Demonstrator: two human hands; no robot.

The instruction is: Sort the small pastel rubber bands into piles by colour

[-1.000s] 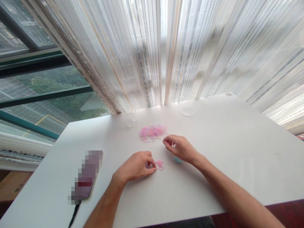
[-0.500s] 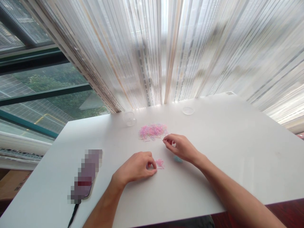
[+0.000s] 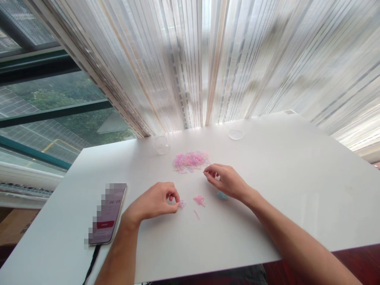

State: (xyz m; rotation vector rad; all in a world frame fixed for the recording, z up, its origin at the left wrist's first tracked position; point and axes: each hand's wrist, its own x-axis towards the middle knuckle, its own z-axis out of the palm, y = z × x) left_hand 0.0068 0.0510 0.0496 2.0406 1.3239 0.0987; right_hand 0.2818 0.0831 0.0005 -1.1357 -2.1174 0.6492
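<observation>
A loose heap of pastel rubber bands (image 3: 190, 161), mostly pink and lilac, lies mid-table. My right hand (image 3: 227, 179) is just in front of it, thumb and forefinger pinched; anything between the tips is too small to make out. Partly under that hand sits a small teal pile (image 3: 222, 195). My left hand (image 3: 158, 201) is pinched beside a little lilac pile (image 3: 182, 204), which its fingertips partly cover; I cannot make out what they hold. Between the hands are a small pink pile (image 3: 199, 200) and, nearer me, a single pink band (image 3: 196, 214).
A clear round container (image 3: 161, 145) stands at the back edge, and a clear lid (image 3: 235, 135) lies farther right. On the left a phone (image 3: 109, 215) with a black cable (image 3: 92, 261) rests on the white table (image 3: 297, 186). Striped curtains (image 3: 204, 71) hang behind.
My left hand has moved left, from the pink pile to the lilac pile. The single pink band now lies uncovered, apart from the pink pile. My right hand has hardly moved.
</observation>
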